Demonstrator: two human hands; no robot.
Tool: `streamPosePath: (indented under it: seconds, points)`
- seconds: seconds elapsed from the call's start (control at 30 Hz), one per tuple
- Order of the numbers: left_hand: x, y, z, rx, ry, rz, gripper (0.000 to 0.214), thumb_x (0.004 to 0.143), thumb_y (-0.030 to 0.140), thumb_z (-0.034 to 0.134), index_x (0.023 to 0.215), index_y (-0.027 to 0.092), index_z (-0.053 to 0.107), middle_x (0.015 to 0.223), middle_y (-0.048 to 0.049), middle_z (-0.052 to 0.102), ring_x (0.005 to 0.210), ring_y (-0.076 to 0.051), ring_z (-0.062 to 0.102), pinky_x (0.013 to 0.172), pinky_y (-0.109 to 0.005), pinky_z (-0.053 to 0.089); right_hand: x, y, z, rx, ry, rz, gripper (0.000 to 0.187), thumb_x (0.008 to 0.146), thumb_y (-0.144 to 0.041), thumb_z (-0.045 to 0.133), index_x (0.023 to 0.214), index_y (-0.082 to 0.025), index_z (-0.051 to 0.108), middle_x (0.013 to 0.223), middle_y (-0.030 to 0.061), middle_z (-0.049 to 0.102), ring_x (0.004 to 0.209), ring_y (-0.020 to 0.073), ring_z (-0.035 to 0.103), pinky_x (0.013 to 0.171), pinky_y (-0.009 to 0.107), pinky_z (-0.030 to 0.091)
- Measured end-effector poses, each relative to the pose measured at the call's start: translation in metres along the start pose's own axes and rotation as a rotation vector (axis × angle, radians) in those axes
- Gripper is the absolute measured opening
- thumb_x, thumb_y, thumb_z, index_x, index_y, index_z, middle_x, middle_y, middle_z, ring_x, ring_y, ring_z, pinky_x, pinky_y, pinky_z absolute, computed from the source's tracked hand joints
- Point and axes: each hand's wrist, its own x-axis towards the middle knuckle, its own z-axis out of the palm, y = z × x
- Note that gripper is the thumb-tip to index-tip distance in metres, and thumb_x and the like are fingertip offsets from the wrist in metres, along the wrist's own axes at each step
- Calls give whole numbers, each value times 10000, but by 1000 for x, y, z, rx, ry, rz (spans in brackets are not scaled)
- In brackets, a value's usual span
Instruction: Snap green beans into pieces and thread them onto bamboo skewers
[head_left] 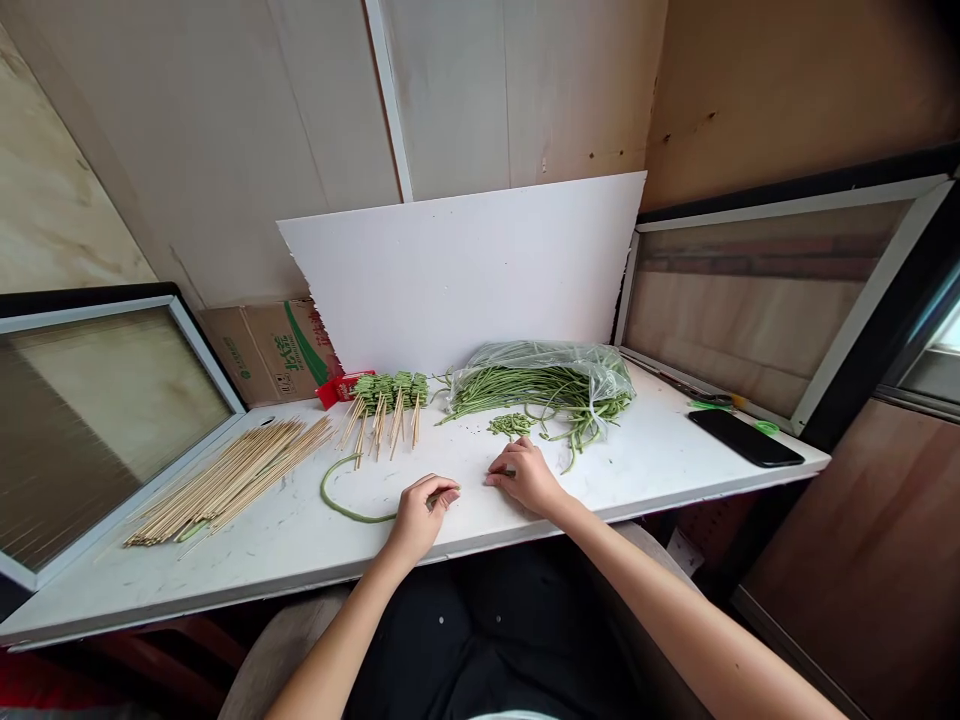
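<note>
My left hand (420,514) is closed near the table's front edge, pinching one end of a long green bean (327,497). The rest of that bean curves away to the left over the white tabletop (457,535). Just to the right, apart from the left hand, my right hand (526,474) has its fingertips pressed together low over the table; whatever they hold is too small to make out. Beyond it lies a small heap of short bean pieces (510,424). A clear plastic bag (536,358) full of long beans (517,388) rests at the back.
Bamboo skewers (225,478) lie in a large bundle at the left. Several skewers threaded with folded beans (390,388) sit at back centre, beside a red packet (335,388). A black phone (745,438) lies right. A white board (465,280) and cardboard box (262,350) stand behind.
</note>
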Motion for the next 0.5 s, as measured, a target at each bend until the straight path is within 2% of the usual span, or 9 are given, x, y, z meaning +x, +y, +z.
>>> streamPosePath:
  seconds: [0.17, 0.27, 0.37, 0.5]
  points:
    - [1, 1, -2, 23, -18, -3, 166, 957, 316, 664, 952, 184, 765, 928, -84, 761, 840, -200, 709, 770, -302, 582, 6, 7, -15, -28, -13, -69, 296, 767, -411, 890, 983, -229, 801, 967, 104, 706, 980, 299, 556, 863, 414, 454]
    - [1, 0, -3, 32, -19, -7, 160, 955, 313, 668, 955, 187, 765, 937, -83, 766, 853, -203, 715, 779, -305, 585, 12, 15, -30, -14, -43, -104, 198, 916, -405, 742, 949, -215, 787, 958, 106, 702, 937, 277, 574, 915, 454, 445]
    - [1, -1, -3, 49, -19, -8, 157, 951, 317, 674, 950, 189, 767, 928, -79, 767, 846, -203, 714, 784, -310, 587, 16, 20, -42, 20, -36, -65, 264, 991, -398, 627, 889, -201, 770, 962, 114, 704, 959, 279, 595, 944, 474, 437]
    - [1, -1, -3, 61, -24, -6, 174, 957, 335, 670, 958, 191, 768, 941, -83, 768, 863, -207, 716, 793, -315, 588, 14, 17, -45, 57, -182, -123, 218, 876, -444, 777, 879, -226, 791, 987, 99, 701, 988, 278, 607, 992, 462, 428]
